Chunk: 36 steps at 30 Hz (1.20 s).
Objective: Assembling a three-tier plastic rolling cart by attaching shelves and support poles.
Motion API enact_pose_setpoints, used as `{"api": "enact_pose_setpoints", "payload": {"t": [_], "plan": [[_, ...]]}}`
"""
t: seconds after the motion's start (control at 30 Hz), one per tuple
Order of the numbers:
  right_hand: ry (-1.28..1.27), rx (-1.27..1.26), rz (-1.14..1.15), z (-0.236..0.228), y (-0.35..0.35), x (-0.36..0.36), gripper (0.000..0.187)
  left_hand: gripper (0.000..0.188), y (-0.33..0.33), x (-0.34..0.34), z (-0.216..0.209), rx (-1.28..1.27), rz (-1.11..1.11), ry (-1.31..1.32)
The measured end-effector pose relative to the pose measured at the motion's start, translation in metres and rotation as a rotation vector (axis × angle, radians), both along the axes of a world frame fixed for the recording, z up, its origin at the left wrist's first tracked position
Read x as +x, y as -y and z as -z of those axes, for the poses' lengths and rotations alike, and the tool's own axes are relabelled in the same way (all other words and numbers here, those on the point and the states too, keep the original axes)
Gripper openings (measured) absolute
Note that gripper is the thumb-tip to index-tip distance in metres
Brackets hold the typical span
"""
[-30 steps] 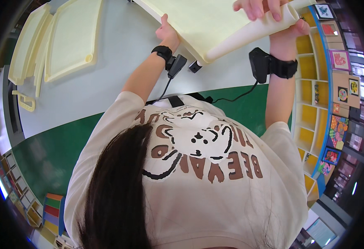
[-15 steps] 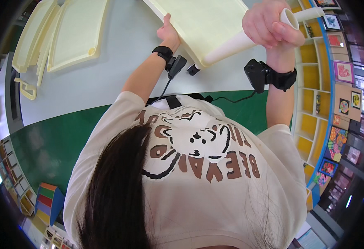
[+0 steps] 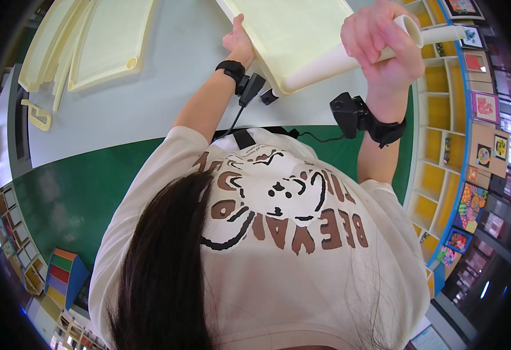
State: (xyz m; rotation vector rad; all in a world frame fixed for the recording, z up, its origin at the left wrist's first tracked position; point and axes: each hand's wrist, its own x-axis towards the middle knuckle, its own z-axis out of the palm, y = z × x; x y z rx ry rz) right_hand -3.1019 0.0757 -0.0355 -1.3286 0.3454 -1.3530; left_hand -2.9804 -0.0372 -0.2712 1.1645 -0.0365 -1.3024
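A cream plastic shelf panel with a raised rim stands on the table, tilted, in front of me. A hollow cream tube rises from its near corner. My right hand is wrapped round the tube close to its open top end. My left hand grips the panel's left edge with the thumb up, its other fingers partly hidden under the rim. Behind my right hand a second cream tube sticks out to the right. Where it joins the panel is out of sight.
More cream panels lie at the left of the grey-white table, beside a small cream loop-shaped part. A small black block sits under the panel's near corner. White-framed shelving with yellow backs stands right.
My right hand has turned on the tube, its wrist and forearm shifting left. The panel and tubes have moved slightly right, and my left hand still holds the edge.
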Motion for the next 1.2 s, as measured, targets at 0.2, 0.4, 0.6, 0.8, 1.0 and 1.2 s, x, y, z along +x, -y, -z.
{"api": "enact_pose_setpoints", "payload": {"t": [0.2, 0.4, 0.6, 0.8, 1.0, 1.2], "plan": [[-0.025, -0.049, 0.369, 0.01, -0.008, 0.007, 0.019, 0.043, 0.003, -0.004, 0.004, 0.027, 0.067, 0.081], [-0.027, -0.02, 0.634, 0.014, -0.011, 0.018, 0.015, 0.043, 0.006, 0.001, 0.007, -0.006, 0.058, 0.016], [-0.055, -0.025, 0.77, 0.011, -0.015, 0.025, 0.012, 0.044, 0.002, -0.005, 0.002, -0.004, 0.087, 0.034], [-0.068, -0.058, 0.745, 0.008, -0.01, 0.018, 0.014, 0.043, -0.001, -0.008, -0.003, 0.007, 0.093, 0.007], [-0.054, -0.011, 0.762, 0.01, -0.008, 0.018, 0.016, 0.041, -0.003, -0.006, 0.0, -0.016, 0.031, -0.052], [-0.049, -0.026, 0.822, 0.007, -0.008, 0.021, 0.015, 0.041, -0.001, -0.009, 0.003, -0.002, 0.031, -0.023]]}}
